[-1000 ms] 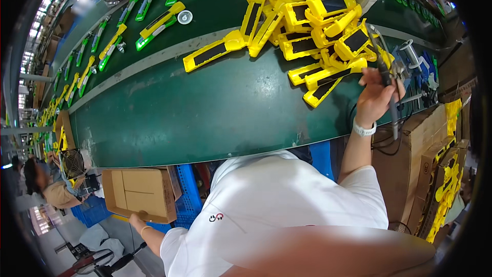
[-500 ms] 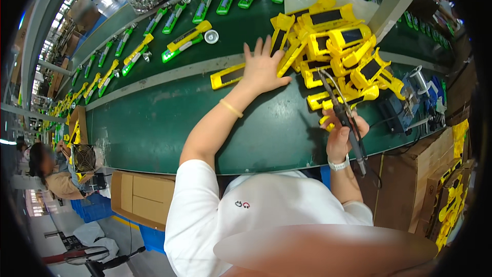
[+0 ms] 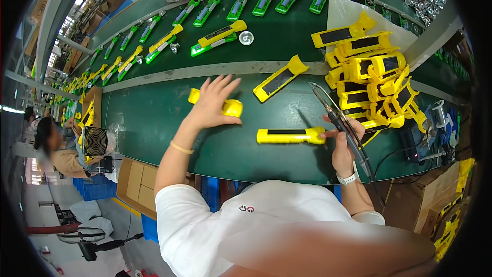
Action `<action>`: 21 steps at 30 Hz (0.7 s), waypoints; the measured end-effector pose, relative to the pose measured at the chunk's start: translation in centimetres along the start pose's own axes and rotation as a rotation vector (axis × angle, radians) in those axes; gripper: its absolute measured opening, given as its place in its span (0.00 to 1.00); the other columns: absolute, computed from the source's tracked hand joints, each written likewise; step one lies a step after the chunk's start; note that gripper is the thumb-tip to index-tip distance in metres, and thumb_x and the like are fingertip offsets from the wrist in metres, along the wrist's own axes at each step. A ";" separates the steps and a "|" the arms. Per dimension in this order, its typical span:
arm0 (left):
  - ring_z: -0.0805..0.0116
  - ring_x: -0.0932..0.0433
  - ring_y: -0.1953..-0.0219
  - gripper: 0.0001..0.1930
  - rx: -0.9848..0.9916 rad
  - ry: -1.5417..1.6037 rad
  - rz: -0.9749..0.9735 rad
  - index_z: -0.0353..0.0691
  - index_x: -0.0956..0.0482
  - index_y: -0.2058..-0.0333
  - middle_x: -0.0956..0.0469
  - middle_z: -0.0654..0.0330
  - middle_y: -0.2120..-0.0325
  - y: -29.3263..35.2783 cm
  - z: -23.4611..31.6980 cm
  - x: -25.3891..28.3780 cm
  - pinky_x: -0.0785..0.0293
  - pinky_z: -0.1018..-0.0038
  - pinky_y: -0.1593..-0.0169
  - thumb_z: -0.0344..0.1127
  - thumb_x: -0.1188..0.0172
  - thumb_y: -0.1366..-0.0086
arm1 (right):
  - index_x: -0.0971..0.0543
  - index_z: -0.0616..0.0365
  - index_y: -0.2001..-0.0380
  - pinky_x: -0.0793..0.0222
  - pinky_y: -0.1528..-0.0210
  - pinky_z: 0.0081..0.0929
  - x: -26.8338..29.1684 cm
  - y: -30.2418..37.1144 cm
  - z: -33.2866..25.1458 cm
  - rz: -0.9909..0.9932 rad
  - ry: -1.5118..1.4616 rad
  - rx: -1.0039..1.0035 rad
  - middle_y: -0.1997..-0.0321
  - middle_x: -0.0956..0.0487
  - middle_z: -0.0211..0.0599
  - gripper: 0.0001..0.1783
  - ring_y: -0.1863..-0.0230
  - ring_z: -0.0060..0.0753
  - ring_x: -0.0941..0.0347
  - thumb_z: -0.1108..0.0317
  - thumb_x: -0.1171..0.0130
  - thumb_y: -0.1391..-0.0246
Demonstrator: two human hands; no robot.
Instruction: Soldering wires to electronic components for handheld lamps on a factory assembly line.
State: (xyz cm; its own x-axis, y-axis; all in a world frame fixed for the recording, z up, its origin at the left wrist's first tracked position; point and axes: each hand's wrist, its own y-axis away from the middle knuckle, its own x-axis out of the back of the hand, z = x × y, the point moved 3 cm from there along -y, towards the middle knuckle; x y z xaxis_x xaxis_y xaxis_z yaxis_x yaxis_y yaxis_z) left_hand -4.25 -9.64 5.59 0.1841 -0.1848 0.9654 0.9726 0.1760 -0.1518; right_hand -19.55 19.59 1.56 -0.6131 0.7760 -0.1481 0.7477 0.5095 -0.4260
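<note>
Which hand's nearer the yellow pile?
Right. The right hand is just below-left of the pile; the left hand is farther left, over a yellow casing.

Own hands: two, left hand (image 3: 207, 107) and right hand (image 3: 344, 149). Soldering iron (image 3: 339, 122): one, in the right hand. Loose yellow casings (image 3: 279, 79): three; one partly hidden under the left hand, one at the right hand's fingers, one beyond and between both. Heaped casings (image 3: 353, 99), beyond the right hand: several, overlapping, not countable. Loose silver disc (image 3: 246, 38): one, beyond the left hand. Wristwatch (image 3: 348, 178): one, right wrist. Wristband (image 3: 181, 147): one, left wrist.
</note>
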 end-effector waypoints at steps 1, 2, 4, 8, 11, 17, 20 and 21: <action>0.54 0.38 0.44 0.39 0.002 0.009 -0.011 0.44 0.33 0.48 0.33 0.52 0.50 1.5 -2.2 -0.6 0.50 0.55 0.39 0.54 0.32 0.58 | 0.44 0.57 0.52 0.26 0.65 0.27 -0.3 -0.2 0.2 -0.025 0.033 -0.052 0.50 0.32 0.50 0.20 0.56 0.43 0.26 0.57 0.54 0.39; 0.57 0.33 0.49 0.33 0.000 0.020 -0.020 0.44 0.30 0.52 0.29 0.54 0.56 2.7 -3.7 -1.1 0.47 0.57 0.41 0.51 0.32 0.56 | 0.44 0.57 0.52 0.26 0.64 0.27 -0.6 -0.5 0.4 -0.049 0.069 -0.101 0.50 0.32 0.50 0.20 0.55 0.41 0.26 0.57 0.54 0.39; 0.60 0.29 0.64 0.20 -0.041 0.003 0.088 0.43 0.25 0.62 0.27 0.59 0.71 4.1 -3.3 -0.3 0.37 0.66 0.56 0.43 0.34 0.53 | 0.43 0.57 0.52 0.31 0.67 0.20 -0.3 0.2 1.1 -0.080 0.153 -0.189 0.54 0.28 0.49 0.19 0.65 0.29 0.27 0.56 0.56 0.39; 0.61 0.29 0.76 0.12 0.043 -0.017 0.281 0.41 0.24 0.74 0.28 0.60 0.79 6.9 -3.5 -1.9 0.36 0.69 0.70 0.41 0.34 0.52 | 0.40 0.55 0.55 0.40 0.75 0.14 0.7 2.8 -0.1 -0.057 0.398 0.183 0.67 0.27 0.41 0.18 0.79 0.16 0.38 0.54 0.56 0.39; 0.63 0.29 0.77 0.09 -0.036 0.094 0.237 0.43 0.22 0.75 0.29 0.61 0.83 6.5 1.0 -1.2 0.36 0.67 0.71 0.40 0.36 0.52 | 0.42 0.57 0.56 0.38 0.76 0.15 0.1 5.1 -0.6 -0.091 0.245 0.166 0.66 0.27 0.46 0.21 0.82 0.21 0.35 0.52 0.55 0.40; 0.61 0.32 0.75 0.17 -0.255 0.307 0.224 0.39 0.23 0.63 0.30 0.61 0.78 5.6 11.8 -4.6 0.35 0.69 0.70 0.40 0.35 0.51 | 0.44 0.57 0.54 0.31 0.67 0.23 0.9 4.8 1.5 0.031 0.173 -0.157 0.55 0.29 0.50 0.22 0.72 0.28 0.28 0.53 0.55 0.40; 0.59 0.32 0.68 0.19 -0.218 0.289 0.220 0.37 0.26 0.59 0.29 0.56 0.69 4.7 14.0 -6.1 0.34 0.69 0.65 0.40 0.37 0.47 | 0.44 0.57 0.54 0.29 0.52 0.35 0.1 3.5 1.6 -0.018 0.180 -0.104 0.53 0.31 0.50 0.20 0.54 0.39 0.27 0.56 0.55 0.39; 0.58 0.32 0.66 0.19 -0.211 0.318 0.226 0.37 0.26 0.58 0.30 0.56 0.67 4.0 14.3 -6.2 0.34 0.69 0.64 0.40 0.37 0.47 | 0.44 0.56 0.53 0.30 0.50 0.38 -0.2 3.0 1.9 -0.025 0.078 -0.138 0.52 0.32 0.50 0.18 0.51 0.43 0.29 0.58 0.56 0.38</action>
State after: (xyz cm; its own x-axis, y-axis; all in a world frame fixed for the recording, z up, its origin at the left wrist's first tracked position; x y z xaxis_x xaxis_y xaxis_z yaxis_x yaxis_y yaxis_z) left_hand -3.54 6.08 1.99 0.3982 -0.4588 0.7943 0.9043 0.0511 -0.4239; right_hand -17.67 20.23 -1.38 -0.6139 0.7865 -0.0669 0.7640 0.5708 -0.3007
